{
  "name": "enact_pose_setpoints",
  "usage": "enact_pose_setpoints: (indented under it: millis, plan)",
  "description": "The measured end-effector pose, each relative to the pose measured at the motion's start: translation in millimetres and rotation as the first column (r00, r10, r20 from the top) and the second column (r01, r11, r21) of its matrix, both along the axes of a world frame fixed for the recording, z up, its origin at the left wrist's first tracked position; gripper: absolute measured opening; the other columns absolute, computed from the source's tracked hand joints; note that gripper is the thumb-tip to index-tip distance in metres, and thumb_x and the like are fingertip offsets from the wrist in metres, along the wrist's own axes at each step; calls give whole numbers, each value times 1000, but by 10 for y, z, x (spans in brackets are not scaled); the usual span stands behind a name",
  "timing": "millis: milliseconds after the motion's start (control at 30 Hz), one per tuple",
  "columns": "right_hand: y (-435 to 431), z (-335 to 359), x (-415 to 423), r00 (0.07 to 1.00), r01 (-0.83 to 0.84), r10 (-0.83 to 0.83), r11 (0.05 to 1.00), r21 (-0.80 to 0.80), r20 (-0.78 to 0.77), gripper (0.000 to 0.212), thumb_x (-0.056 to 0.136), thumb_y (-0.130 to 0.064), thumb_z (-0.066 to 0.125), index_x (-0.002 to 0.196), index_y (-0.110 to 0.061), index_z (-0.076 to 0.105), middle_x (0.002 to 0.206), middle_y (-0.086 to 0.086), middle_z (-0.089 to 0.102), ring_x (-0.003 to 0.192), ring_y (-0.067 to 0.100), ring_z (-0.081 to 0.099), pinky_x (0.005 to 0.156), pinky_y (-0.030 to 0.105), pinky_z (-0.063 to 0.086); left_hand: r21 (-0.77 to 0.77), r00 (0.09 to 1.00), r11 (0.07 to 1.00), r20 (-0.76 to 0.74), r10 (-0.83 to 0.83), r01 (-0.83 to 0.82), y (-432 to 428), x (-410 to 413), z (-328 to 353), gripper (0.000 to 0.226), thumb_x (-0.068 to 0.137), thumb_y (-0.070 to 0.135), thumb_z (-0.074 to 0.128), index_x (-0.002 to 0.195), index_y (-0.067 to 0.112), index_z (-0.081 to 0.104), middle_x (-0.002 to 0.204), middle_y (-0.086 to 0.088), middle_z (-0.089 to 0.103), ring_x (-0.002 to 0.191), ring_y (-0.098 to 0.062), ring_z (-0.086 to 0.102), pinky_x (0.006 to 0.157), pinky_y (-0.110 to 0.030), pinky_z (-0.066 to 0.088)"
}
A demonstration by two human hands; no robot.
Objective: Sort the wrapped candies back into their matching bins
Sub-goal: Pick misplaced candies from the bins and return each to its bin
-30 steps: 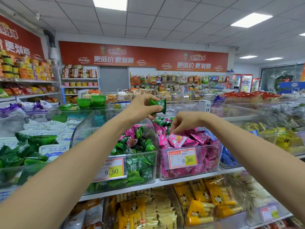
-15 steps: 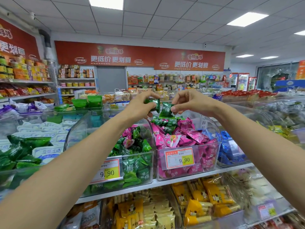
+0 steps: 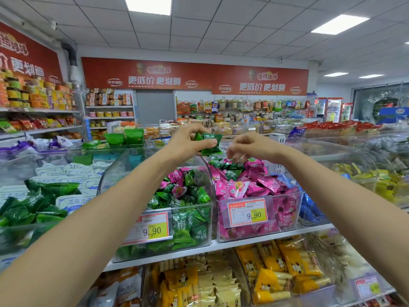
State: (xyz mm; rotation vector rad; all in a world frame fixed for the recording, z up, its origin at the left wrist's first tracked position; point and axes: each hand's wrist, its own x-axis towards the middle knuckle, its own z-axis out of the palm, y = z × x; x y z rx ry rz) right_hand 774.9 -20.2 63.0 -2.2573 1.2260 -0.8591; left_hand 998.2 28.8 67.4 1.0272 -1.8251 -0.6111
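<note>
The left hand grips a small bunch of green wrapped candies between thumb and fingers, held in the air above the seam between two clear plastic bins. Just beside it, apart from the bunch, the right hand hangs with loosely curled, blurred fingers and nothing visible in them.

Below the left hand, the green candy bin holds green wrappers printed with the character 梅, plus a few stray pink candies near the top. Its front price tag reads 9.90. The neighbouring pink candy bin carries a second 9.90 tag, and stray green candies lie on its pink heap, under the right hand.

Blue packets fill the next bin to the right. Yellow snack packs sit on the shelf below. Both forearms cross the foreground, the left one covering part of the green bin's left side. On the far wall, a red banner reads 更低价 更划算 above stocked shelves.
</note>
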Motion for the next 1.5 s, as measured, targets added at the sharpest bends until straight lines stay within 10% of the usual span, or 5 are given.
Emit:
enact_pose_setpoints:
  millis: [133,333,667,933,1500]
  plan:
    - [-127,-195,77,901,68,-46,997,36,-431,26,84,-17,73,110,-14,67,89,-9,63,83,10,59,77,23,46,-6,1000,1000,18,26,-26,27,90,17,30,88,29,69,113,16,63,114,-6,54,77,-10,52,46,-4,39]
    - [-56,-167,167,845,116,-82,993,32,-529,21,86,-17,71,104,-7,67,61,-13,52,58,3,45,54,17,34,5,995,999,96,39,-40,102,270,54,27,88,31,69,110,16,64,100,-1,55,67,-13,50,47,-9,40]
    - [506,235,384,995,-98,97,986,-136,-16,31,85,-41,66,94,-11,68,80,1,59,72,14,50,69,28,40,118,810,991,587,-14,-68,359,789,143,18,84,33,73,97,22,67,83,-5,49,71,-18,44,63,-28,35]
    - [746,259,1163,966,-216,194,969,-119,-172,26,86,-31,69,98,-8,68,81,1,66,70,9,56,65,20,43,203,540,968,837,-92,-148,492,1124,33,52,81,41,74,127,22,59,107,7,62,103,-15,58,94,-29,43]
    - [430,-179,1826,740,198,-139,980,15,-659,27,86,-9,69,112,-7,67,104,9,71,76,14,63,78,33,56,-188,891,982,446,84,1,578,1665,-33,14,90,29,66,99,20,73,93,1,74,89,-15,69,88,-43,55]
